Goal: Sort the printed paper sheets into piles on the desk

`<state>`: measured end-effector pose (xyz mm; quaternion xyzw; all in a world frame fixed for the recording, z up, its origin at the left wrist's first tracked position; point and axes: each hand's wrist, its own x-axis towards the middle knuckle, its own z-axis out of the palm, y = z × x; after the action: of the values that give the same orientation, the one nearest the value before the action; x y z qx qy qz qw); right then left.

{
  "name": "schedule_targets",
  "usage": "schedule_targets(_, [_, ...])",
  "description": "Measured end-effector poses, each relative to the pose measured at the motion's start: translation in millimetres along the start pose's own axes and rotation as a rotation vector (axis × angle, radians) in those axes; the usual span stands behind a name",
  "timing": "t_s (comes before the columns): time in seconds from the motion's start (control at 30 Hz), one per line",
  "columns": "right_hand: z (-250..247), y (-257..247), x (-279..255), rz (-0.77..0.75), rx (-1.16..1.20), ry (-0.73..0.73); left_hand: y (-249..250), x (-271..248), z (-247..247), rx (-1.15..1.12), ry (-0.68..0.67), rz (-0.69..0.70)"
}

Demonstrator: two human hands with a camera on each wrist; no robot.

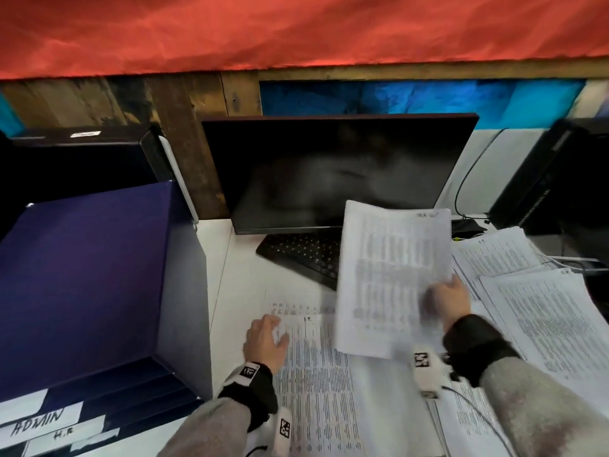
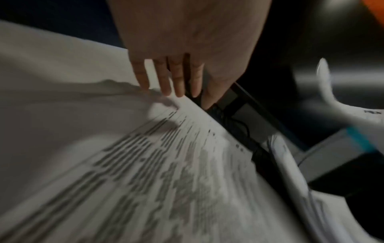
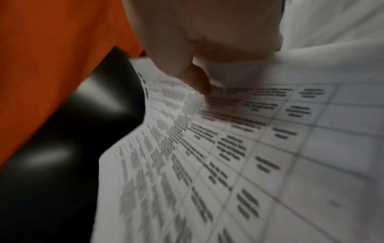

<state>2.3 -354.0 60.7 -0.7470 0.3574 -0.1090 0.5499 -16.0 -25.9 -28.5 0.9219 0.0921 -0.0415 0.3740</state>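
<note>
My right hand [image 1: 445,300] pinches the right edge of a printed sheet [image 1: 389,278] and holds it raised over the desk, in front of the monitor; it is blurred. The right wrist view shows my thumb [image 3: 197,80] on top of that sheet [image 3: 228,148]. My left hand [image 1: 265,339] lies flat, fingers straight, on the top left of a pile of printed sheets [image 1: 316,390] in front of me. In the left wrist view the fingers [image 2: 166,78] press near the far edge of that pile [image 2: 145,164]. More printed piles [image 1: 540,308] lie spread at the right.
A dark blue tray box [image 1: 92,291] with drawers labelled ADMIN and H.R stands at the left. A black monitor [image 1: 329,173] and keyboard [image 1: 303,255] sit behind the papers. A black computer tower [image 1: 560,179] and cables stand at the far right.
</note>
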Motion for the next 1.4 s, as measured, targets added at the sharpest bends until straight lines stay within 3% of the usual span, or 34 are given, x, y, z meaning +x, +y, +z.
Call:
schedule_targets(0.1, [-55.9, 33.5, 26.4, 0.162, -0.273, -0.016, -12.5, -5.7, 4.2, 0.326, -0.119, -0.102])
schedule_targets(0.3, [-105.3, 77.0, 12.2, 0.367, -0.633, 0.125, -16.3, -2.5, 1.7, 0.479, -0.192, -0.078])
schedule_targets(0.37, [-98.9, 77.8, 5.1, 0.315, -0.86, 0.187, -17.2, 4.0, 0.3, 0.477, -0.264, -0.019])
schedule_targets(0.43, [-76.3, 70.7, -7.9, 0.107, -0.931, 0.171, -16.1, 9.6, -1.8, 0.443, -0.344, 0.03])
schedule_targets(0.5, [-40.3, 64.0, -24.9, -0.163, -0.829, 0.081, -14.0, 11.7, -3.2, 0.466, -0.358, 0.082])
schedule_targets(0.57, [0.1, 67.6, -45.4, -0.329, -0.654, -0.122, -13.0, 9.8, -4.8, 0.522, -0.289, 0.161])
schedule_targets(0.67, [49.0, 82.6, -77.4, -0.29, -0.491, -0.44, -16.0, 1.9, -8.1, 0.442, -0.123, 0.341])
schedule_targets(0.73, [67.6, 90.6, -89.2, -0.172, -0.392, -0.525, -18.2, -3.5, -10.3, 0.356, -0.009, 0.448])
schedule_targets(0.8, [76.4, 93.1, -92.8, -0.101, -0.32, -0.521, -18.2, -7.4, -14.8, 0.287, 0.032, 0.463])
schedule_targets(0.93, [83.1, 91.4, -89.6, -0.059, -0.296, -0.541, -10.7, -11.0, -27.0, 0.17, -0.042, 0.442])
schedule_targets(1.13, [83.6, 97.5, -88.0, 0.003, -0.211, -0.456, -8.5, -7.6, -34.6, 0.133, -0.293, 0.313])
schedule_targets(1.3, [87.6, 105.8, -94.1, -0.014, -0.218, -0.507, -18.1, 5.5, -26.3, 0.315, -0.313, 0.236])
schedule_targets(1.4, [91.8, 109.5, -95.0, -0.083, -0.306, -0.467, -18.8, 10.6, -25.1, 0.411, -0.415, 0.159])
